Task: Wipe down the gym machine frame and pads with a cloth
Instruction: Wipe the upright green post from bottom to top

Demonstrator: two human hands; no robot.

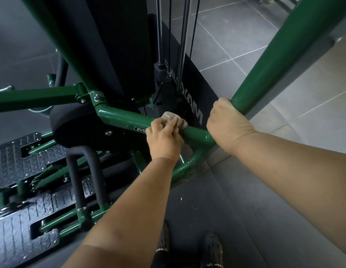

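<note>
left hand [164, 140] presses cloth [175, 120] on green frame [122, 118].

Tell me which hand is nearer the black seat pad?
Left. The left hand presses the cloth on the green bar just right of the seat pad; the right hand grips the post farther right.

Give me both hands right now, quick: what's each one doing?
Left hand: closed on the cloth, pressing it against the lower green bar.
Right hand: closed around the slanted green bar.
</note>
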